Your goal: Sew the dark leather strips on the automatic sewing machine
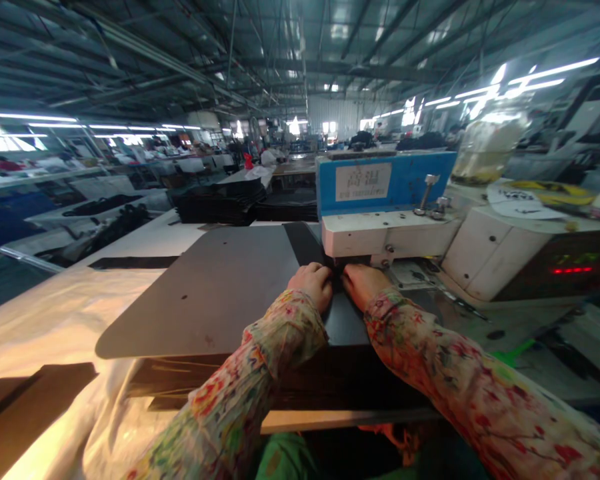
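A white and blue machine (pixel 387 233) stands right of centre, with a grey metal plate (pixel 205 287) on its left. A black strip (pixel 303 243) lies across the plate's right side and runs to the front of the machine head. My left hand (pixel 313 283), fingers curled down, is closed on the near end of the strip. Just to its right, below the machine head, my right hand (pixel 363 283) is closed with its fingertips at dark material. What its fingertips pinch is too dark to make out.
Stacks of black pieces (pixel 220 200) lie behind the plate. A flat black strip (pixel 135 262) and brown pieces (pixel 35 400) are at the left. A control box with red digits (pixel 555 260) and a clear jar (pixel 490 147) stand at the right.
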Demonstrator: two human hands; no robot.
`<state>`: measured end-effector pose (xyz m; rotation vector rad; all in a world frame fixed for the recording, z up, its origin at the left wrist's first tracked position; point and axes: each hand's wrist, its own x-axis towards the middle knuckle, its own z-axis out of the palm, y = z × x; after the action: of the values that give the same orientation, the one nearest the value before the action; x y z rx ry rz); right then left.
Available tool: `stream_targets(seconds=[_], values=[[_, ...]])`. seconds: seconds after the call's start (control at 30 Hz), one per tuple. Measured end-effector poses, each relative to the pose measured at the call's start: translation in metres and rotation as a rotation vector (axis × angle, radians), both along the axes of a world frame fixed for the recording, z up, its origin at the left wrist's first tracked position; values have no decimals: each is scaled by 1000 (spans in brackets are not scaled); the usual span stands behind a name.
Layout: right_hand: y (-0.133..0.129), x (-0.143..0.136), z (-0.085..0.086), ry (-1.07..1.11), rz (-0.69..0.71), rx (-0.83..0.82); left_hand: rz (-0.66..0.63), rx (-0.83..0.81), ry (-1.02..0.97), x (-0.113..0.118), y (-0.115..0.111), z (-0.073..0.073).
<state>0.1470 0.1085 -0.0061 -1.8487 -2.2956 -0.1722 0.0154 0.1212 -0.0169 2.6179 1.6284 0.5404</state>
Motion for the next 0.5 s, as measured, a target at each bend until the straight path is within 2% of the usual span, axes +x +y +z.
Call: stream_targets(seconds=[0.27, 0.5], values=[[1, -1, 0, -2, 3, 34, 17, -16, 41, -4, 18, 3], [-8, 3, -8, 57, 58, 56, 120, -21, 113, -8, 45, 1]])
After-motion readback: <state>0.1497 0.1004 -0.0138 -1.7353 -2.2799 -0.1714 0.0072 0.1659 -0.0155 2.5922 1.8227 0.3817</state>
